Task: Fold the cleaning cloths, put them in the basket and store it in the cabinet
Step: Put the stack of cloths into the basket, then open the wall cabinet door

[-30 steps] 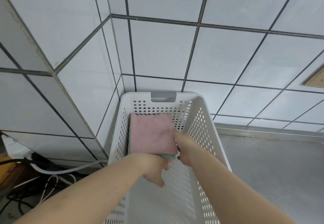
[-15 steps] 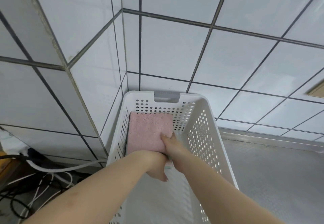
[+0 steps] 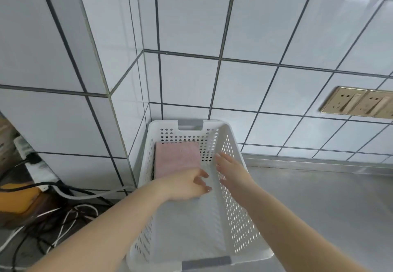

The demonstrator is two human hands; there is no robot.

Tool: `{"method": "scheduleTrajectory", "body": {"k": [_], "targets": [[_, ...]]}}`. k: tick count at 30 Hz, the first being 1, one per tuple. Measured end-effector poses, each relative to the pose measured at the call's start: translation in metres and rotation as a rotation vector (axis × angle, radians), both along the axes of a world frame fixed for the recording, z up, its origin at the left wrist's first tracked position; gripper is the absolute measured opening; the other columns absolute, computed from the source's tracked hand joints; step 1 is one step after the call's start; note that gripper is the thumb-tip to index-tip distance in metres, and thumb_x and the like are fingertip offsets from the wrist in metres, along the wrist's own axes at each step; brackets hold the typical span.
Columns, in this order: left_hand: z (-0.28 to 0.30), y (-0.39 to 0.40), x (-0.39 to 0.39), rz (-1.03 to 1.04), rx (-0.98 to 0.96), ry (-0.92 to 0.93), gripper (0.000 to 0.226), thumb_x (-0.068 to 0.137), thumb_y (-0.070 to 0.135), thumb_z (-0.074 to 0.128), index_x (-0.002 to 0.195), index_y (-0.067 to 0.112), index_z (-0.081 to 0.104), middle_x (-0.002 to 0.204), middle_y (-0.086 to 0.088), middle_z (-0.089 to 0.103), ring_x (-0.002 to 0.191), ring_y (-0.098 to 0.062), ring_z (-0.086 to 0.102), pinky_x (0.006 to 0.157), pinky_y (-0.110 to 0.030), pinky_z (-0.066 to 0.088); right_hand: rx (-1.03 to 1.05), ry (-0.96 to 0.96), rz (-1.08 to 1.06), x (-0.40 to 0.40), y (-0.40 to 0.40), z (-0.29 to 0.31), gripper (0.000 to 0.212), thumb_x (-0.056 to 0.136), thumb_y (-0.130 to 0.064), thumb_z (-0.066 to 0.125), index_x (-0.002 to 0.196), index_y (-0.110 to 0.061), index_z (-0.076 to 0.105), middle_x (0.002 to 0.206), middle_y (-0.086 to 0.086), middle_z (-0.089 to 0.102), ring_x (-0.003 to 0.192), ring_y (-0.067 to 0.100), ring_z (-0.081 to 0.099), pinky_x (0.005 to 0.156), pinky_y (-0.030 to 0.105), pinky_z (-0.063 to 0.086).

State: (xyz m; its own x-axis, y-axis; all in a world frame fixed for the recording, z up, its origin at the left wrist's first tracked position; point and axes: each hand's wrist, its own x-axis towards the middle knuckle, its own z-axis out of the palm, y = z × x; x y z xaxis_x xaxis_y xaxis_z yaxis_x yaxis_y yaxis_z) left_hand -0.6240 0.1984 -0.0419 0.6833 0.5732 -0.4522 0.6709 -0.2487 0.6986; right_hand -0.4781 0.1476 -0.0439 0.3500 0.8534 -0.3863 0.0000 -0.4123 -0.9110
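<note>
Left hand (image 3: 187,184) relaxed, fingers loosely spread, grips nothing, over near edge of folded pink cloth (image 3: 177,159). Right hand (image 3: 230,171) flat, fingers straight, empty, beside perforated right wall. Cloth lies flat at far end of white basket (image 3: 240,197), whose long axis runs away toward tiled wall (image 3: 265,93).

- A white perforated plastic basket (image 3: 231,197) with grey handle grips stands upright on the steel tabletop (image 3: 329,208), pushed into the tiled corner.
- A folded pink terry cleaning cloth (image 3: 177,158) lies flat at the basket's far end, against the left wall.
</note>
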Motion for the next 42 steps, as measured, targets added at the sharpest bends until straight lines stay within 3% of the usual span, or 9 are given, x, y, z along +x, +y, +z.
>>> {"method": "scheduleTrajectory", "body": {"k": [6,9,11,14,17,23,27,36,42], "targets": [[0.034,-0.051,-0.009,0.304,0.036,-0.326,0.031,0.092,0.035,0.055,0.123,0.032,0.053,0.112,0.017,0.063,0.099,0.005,0.060,0.077,-0.010,0.042,0.174,0.201,0.036,0.016,-0.051,0.027,0.031,0.092,-0.033,0.055,0.123,-0.027,0.055,0.124,-0.005,0.059,0.118,0.009,0.053,0.096,0.031,0.043],[0.041,-0.077,-0.001,0.385,-0.007,-0.414,0.027,0.092,0.034,0.055,0.119,0.033,0.056,0.110,0.017,0.066,0.096,0.008,0.062,0.075,-0.006,0.046,0.225,0.140,0.071,0.024,-0.072,0.033,0.017,0.093,-0.031,0.054,0.108,-0.033,0.060,0.107,-0.015,0.067,0.105,-0.001,0.059,0.096,0.031,0.045],[0.041,-0.090,0.006,0.427,-0.041,-0.441,0.026,0.092,0.032,0.056,0.117,0.035,0.057,0.116,0.016,0.064,0.101,0.003,0.062,0.089,-0.020,0.051,0.250,0.094,0.107,0.031,-0.085,0.035,0.016,0.094,-0.029,0.054,0.107,-0.035,0.060,0.099,-0.020,0.068,0.096,-0.007,0.061,0.098,0.032,0.046],[0.038,-0.104,0.012,0.473,-0.055,-0.483,0.021,0.089,0.033,0.058,0.109,0.041,0.059,0.117,0.016,0.064,0.109,-0.004,0.061,0.100,-0.037,0.047,0.264,0.016,0.138,0.039,-0.102,0.032,0.028,0.091,-0.031,0.058,0.119,-0.034,0.057,0.110,-0.017,0.066,0.105,-0.004,0.059,0.104,0.036,0.043],[0.039,-0.119,0.013,0.541,-0.062,-0.548,0.023,0.088,0.035,0.058,0.111,0.037,0.061,0.115,0.016,0.065,0.108,-0.004,0.061,0.101,-0.037,0.046,0.267,-0.024,0.175,0.045,-0.116,0.030,0.040,0.087,-0.036,0.061,0.126,-0.028,0.055,0.119,-0.012,0.065,0.112,0.001,0.058,0.105,0.037,0.042],[0.039,-0.138,-0.020,0.610,-0.100,-0.667,0.020,0.091,0.020,0.055,0.109,0.025,0.062,0.106,0.007,0.071,0.099,-0.009,0.067,0.098,-0.036,0.048,0.290,-0.031,0.058,0.034,-0.141,0.035,0.022,0.093,-0.019,0.056,0.113,-0.027,0.061,0.103,-0.018,0.070,0.097,-0.003,0.064,0.094,0.028,0.047],[0.040,-0.134,-0.062,0.543,-0.085,-0.714,0.018,0.092,0.019,0.055,0.106,0.024,0.063,0.103,0.009,0.072,0.096,-0.008,0.067,0.099,-0.036,0.047,0.280,-0.081,-0.048,-0.003,-0.157,0.031,0.026,0.092,-0.021,0.058,0.117,-0.030,0.060,0.111,-0.014,0.067,0.106,0.001,0.062,0.104,0.038,0.043],[0.047,-0.131,-0.141,0.090,-0.169,-0.718,0.032,0.077,0.037,0.058,0.105,0.022,0.064,0.100,0.006,0.072,0.097,-0.011,0.067,0.098,-0.039,0.048,0.369,-0.148,-0.481,-0.128,-0.218,0.018,0.025,0.091,-0.019,0.059,0.109,-0.037,0.061,0.113,-0.012,0.067,0.109,0.003,0.061,0.104,0.040,0.044],[0.048,-0.163,-0.132,-0.170,-0.325,-0.673,0.016,0.089,0.016,0.056,0.103,0.017,0.063,0.094,0.003,0.073,0.088,-0.008,0.067,0.088,-0.029,0.050,0.323,-0.198,-0.737,-0.178,-0.280,0.029,0.023,0.092,-0.021,0.056,0.104,-0.041,0.055,0.114,-0.014,0.063,0.108,0.000,0.060,0.103,0.034,0.045]]}}
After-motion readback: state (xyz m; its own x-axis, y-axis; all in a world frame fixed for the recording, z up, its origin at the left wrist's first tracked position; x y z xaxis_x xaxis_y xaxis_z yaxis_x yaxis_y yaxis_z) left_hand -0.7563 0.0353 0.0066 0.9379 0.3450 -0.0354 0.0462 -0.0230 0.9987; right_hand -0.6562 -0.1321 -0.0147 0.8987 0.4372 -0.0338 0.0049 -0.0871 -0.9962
